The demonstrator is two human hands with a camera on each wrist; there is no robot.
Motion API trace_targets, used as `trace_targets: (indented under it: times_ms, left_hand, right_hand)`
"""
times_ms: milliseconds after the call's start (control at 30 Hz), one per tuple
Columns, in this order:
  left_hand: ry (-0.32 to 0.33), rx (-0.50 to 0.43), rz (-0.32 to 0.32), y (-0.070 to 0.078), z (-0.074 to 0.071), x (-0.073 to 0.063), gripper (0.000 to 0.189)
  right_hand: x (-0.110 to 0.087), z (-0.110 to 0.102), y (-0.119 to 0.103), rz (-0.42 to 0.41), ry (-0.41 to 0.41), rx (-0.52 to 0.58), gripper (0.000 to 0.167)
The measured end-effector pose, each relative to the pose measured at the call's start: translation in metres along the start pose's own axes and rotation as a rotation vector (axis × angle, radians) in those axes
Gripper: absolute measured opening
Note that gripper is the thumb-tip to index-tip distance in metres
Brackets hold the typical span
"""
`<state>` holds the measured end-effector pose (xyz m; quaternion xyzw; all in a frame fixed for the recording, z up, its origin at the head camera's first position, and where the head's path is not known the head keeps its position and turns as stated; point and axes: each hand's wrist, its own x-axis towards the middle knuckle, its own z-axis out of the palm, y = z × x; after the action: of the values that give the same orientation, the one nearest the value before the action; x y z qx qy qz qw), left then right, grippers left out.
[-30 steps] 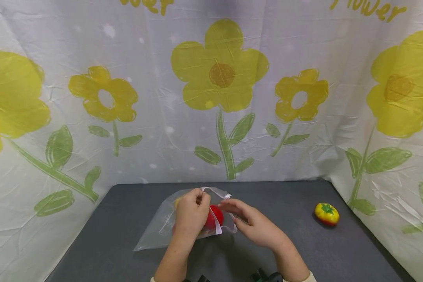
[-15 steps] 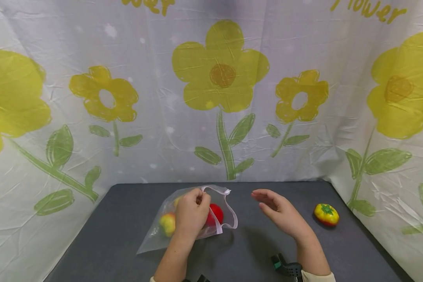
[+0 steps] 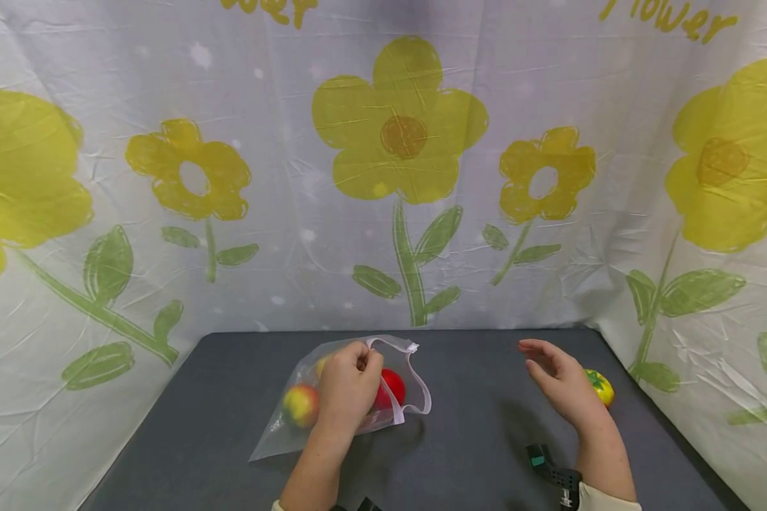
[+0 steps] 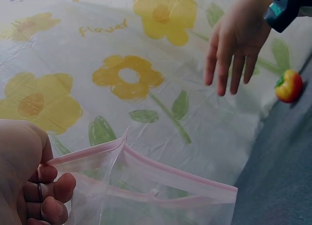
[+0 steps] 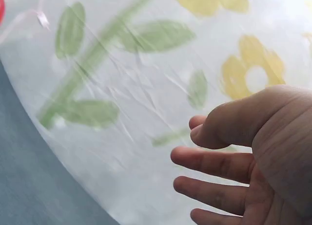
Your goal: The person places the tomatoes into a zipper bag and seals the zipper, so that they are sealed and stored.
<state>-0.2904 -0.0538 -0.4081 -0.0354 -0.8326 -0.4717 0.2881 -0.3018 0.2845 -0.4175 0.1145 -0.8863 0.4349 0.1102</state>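
Note:
My left hand (image 3: 350,383) pinches the edge of a clear zip bag (image 3: 275,433) with a pink-white seal strip, and the bag's mouth gapes toward the right. Inside lie a red round item (image 3: 393,388) and a red-and-yellow fruit (image 3: 301,405); another yellow item behind my hand is mostly hidden. My right hand (image 3: 565,383) hovers with nothing in it, fingers spread and relaxed, just left of a yellow-and-red toy bell pepper (image 3: 602,387) with a green top. In the head view this hand partly covers the pepper, while the left wrist view shows the whole pepper (image 4: 289,86) beyond the hand.
A dark grey tabletop (image 3: 466,454) lies beneath everything. White curtain cloth (image 3: 281,284) printed with yellow flowers surrounds the table's back and both sides. A black strap device (image 3: 552,468) sits on the right wrist.
My right hand has left the bag's mouth and moved right to beside the pepper. The left hand keeps its pinch; the red-and-yellow fruit has come into clearer sight in the bag.

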Motion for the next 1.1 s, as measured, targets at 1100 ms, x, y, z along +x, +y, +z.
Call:
trace_targets:
  times_ms: [1100]
  left_hand:
    - [-0.023,0.011,0.018,-0.001,0.000,0.000,0.029]
  right_hand:
    - [-0.018,-0.028,0.110,0.492,0.166,-0.314,0.052]
